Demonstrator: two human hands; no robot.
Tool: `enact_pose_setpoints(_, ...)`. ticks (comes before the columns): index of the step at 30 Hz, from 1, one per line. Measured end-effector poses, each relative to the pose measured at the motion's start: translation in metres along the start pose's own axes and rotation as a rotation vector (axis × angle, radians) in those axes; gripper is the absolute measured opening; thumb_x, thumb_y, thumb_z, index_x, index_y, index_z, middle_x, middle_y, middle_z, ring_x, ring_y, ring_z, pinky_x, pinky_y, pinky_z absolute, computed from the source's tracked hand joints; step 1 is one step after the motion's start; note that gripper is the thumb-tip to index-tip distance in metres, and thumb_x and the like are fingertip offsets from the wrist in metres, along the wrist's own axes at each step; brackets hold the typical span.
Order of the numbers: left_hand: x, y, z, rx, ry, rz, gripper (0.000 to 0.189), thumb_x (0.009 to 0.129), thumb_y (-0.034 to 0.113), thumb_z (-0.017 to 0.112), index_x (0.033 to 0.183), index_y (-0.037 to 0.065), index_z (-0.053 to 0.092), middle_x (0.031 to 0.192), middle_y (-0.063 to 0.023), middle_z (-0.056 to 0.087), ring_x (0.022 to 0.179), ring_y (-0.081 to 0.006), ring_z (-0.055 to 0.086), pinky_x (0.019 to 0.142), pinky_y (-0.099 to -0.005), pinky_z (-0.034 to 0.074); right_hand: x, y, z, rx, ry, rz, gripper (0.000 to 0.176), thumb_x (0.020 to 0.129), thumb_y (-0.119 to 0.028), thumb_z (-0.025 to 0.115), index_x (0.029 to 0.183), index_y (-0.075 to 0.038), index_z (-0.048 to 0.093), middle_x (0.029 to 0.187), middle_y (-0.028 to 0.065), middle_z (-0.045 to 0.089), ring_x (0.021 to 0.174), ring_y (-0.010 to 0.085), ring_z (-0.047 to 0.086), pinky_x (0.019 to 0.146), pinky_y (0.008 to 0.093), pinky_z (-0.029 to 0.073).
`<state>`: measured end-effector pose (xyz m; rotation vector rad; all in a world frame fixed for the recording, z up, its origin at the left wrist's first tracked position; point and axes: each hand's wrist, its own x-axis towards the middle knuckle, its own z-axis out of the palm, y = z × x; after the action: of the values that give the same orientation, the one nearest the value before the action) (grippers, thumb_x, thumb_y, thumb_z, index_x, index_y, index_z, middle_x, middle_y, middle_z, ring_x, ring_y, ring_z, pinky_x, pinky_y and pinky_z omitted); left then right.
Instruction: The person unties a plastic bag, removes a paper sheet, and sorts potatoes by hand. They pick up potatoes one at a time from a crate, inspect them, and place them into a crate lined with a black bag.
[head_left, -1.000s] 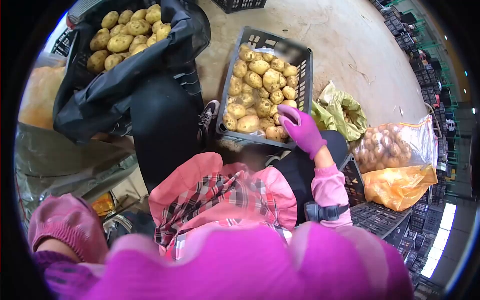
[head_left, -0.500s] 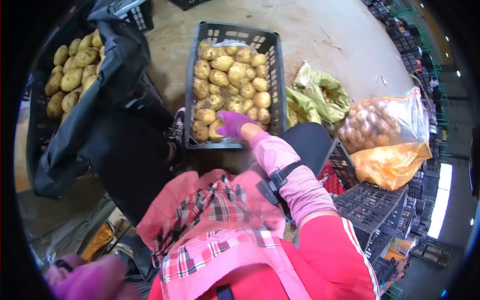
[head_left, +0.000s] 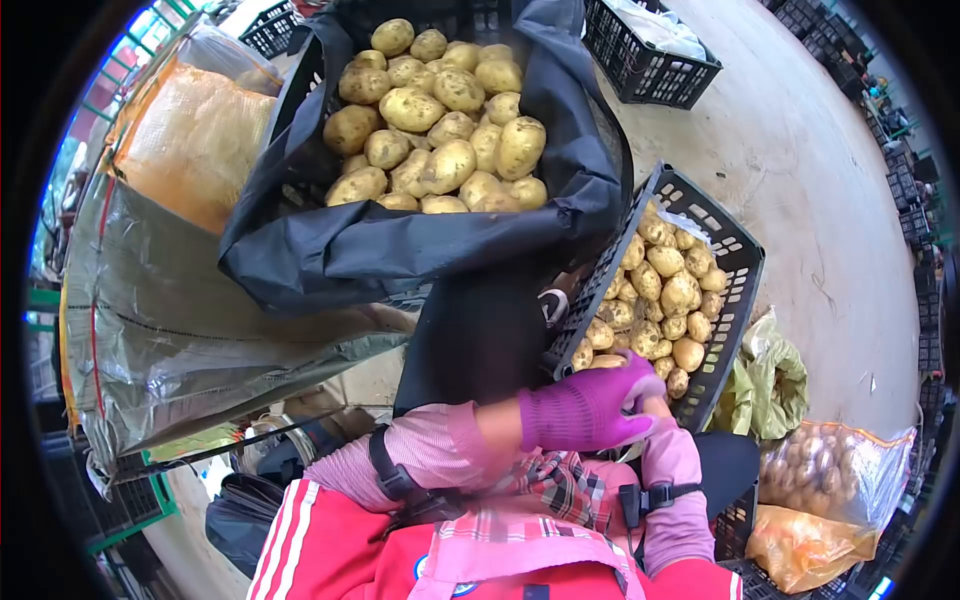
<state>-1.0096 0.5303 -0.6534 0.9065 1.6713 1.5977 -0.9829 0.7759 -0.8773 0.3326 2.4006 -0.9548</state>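
My left hand (head_left: 580,408), in a purple knitted glove, reaches across to my right hand (head_left: 646,392) at the near edge of a black plastic crate (head_left: 735,240). Its fingers and thumb are curled against the right hand; whatever lies between them is hidden. Only a pale gloved part and the bare wrist show of my right hand, and its fingers are mostly covered. Just beyond both hands, potatoes (head_left: 676,292) fill the crate. A second crate, lined with dark cloth (head_left: 400,240), holds larger potatoes (head_left: 450,165) ahead and to the left.
Another black crate (head_left: 650,60) stands at the upper right. On the right lie a green sack (head_left: 775,385), a clear bag of potatoes (head_left: 812,468) and an orange bag (head_left: 805,548). Large woven sacks (head_left: 190,140) stand on the left. Concrete floor (head_left: 780,150) stretches beyond.
The view has swung left, bringing the cloth-lined crate to the front. My right hand has left the potatoes and drawn back; my left hand has come from the lower left to meet it.
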Motion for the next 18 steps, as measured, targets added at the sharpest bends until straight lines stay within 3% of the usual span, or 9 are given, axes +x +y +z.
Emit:
enact_pose_setpoints(2, -0.006, 0.003, 0.000, -0.229, 0.216, -0.094, 0.047, 0.091, 0.018, 0.064, 0.131, 0.001, 0.048, 0.124, -0.0132, 0.055, 0.114, -0.0192, 0.053, 0.094, -0.0321, 0.045, -0.013, 0.000, -0.017, 0.097, 0.076, 0.000, 0.072, 0.068, -0.032, 0.085, 0.126, -0.004, 0.055, 0.109, 0.0150, 0.068, 0.101, 0.0231, 0.066, 0.086, 0.0329, 0.052)
enact_pose_setpoints(3, -0.009, 0.006, 0.002, -0.355, 0.304, -0.144, 0.052, 0.090, 0.019, 0.066, 0.134, 0.001, 0.045, 0.128, -0.0141, 0.052, 0.118, -0.0197, 0.051, 0.096, -0.0320, 0.044, -0.042, -0.045, -0.044, 0.318, 0.093, 0.010, 0.072, 0.071, -0.029, 0.085, 0.129, 0.000, 0.053, 0.113, 0.0141, 0.066, 0.104, 0.0204, 0.063, 0.087, 0.0317, 0.052)
enact_pose_setpoints(5, -0.004, -0.027, 0.011, -0.012, 0.530, 0.003, 0.073, 0.087, 0.022, 0.070, 0.144, -0.002, 0.031, 0.135, -0.0180, 0.045, 0.124, -0.0237, 0.047, 0.100, -0.0335, 0.043, -0.091, -0.102, -0.077, 0.662, 0.163, -0.204, 0.076, 0.071, -0.021, 0.085, 0.134, 0.002, 0.049, 0.119, 0.0111, 0.061, 0.110, 0.0173, 0.058, 0.094, 0.0297, 0.048)
enact_pose_setpoints(7, 0.000, -0.015, 0.004, -0.026, 0.534, -0.061, 0.084, 0.085, 0.022, 0.073, 0.147, -0.005, 0.023, 0.137, -0.0191, 0.041, 0.127, -0.0259, 0.045, 0.102, -0.0348, 0.041, -0.133, -0.133, -0.100, 0.730, 0.186, -0.289, 0.084, 0.066, -0.015, 0.085, 0.138, 0.000, 0.045, 0.125, 0.0118, 0.058, 0.114, 0.0203, 0.056, 0.100, 0.0324, 0.044)
enact_pose_setpoints(9, 0.001, 0.013, 0.007, -0.408, 0.499, -0.198, 0.091, 0.084, 0.022, 0.075, 0.149, -0.003, 0.018, 0.140, -0.0179, 0.038, 0.128, -0.0268, 0.044, 0.102, -0.0359, 0.042, -0.168, -0.162, -0.107, 0.585, 0.285, -0.459, 0.085, 0.065, -0.014, 0.084, 0.139, -0.001, 0.044, 0.129, 0.0119, 0.056, 0.119, 0.0208, 0.054, 0.103, 0.0337, 0.041)
enact_pose_setpoints(13, -0.002, 0.013, 0.007, -0.195, 0.391, 0.028, 0.075, 0.084, 0.023, 0.073, 0.143, 0.001, 0.034, 0.133, -0.0140, 0.047, 0.122, -0.0197, 0.049, 0.100, -0.0319, 0.042, -0.185, -0.186, -0.086, 0.671, 0.394, -0.571, 0.088, 0.066, -0.014, 0.083, 0.142, -0.003, 0.040, 0.134, 0.0125, 0.051, 0.124, 0.0212, 0.050, 0.105, 0.0345, 0.040)
enact_pose_setpoints(14, -0.003, 0.015, 0.011, -0.124, 0.463, 0.118, 0.054, 0.091, 0.021, 0.065, 0.136, 0.001, 0.044, 0.125, -0.0115, 0.053, 0.118, -0.0170, 0.051, 0.099, -0.0303, 0.042, -0.188, -0.192, -0.080, 0.807, 0.397, -0.546, 0.089, 0.066, -0.014, 0.083, 0.143, -0.003, 0.038, 0.135, 0.0127, 0.051, 0.124, 0.0215, 0.049, 0.105, 0.0348, 0.040)
enact_pose_setpoints(15, -0.004, 0.014, 0.011, -0.149, 0.484, 0.152, 0.049, 0.093, 0.021, 0.060, 0.135, 0.000, 0.045, 0.124, -0.0113, 0.054, 0.117, -0.0171, 0.052, 0.099, -0.0302, 0.042, -0.190, -0.194, -0.077, 0.943, 0.396, -0.521, 0.091, 0.067, -0.014, 0.083, 0.144, -0.002, 0.037, 0.136, 0.0129, 0.050, 0.125, 0.0217, 0.049, 0.105, 0.0352, 0.040)
enact_pose_setpoints(18, -0.002, 0.009, 0.005, -0.188, 0.565, 0.264, 0.038, 0.104, 0.025, 0.039, 0.127, -0.001, 0.051, 0.118, -0.0115, 0.060, 0.114, -0.0202, 0.057, 0.098, -0.0311, 0.044, -0.196, -0.194, -0.072, 0.816, 0.434, -0.502, 0.090, 0.069, -0.014, 0.083, 0.144, -0.001, 0.035, 0.137, 0.0134, 0.048, 0.125, 0.0220, 0.049, 0.107, 0.0351, 0.039)
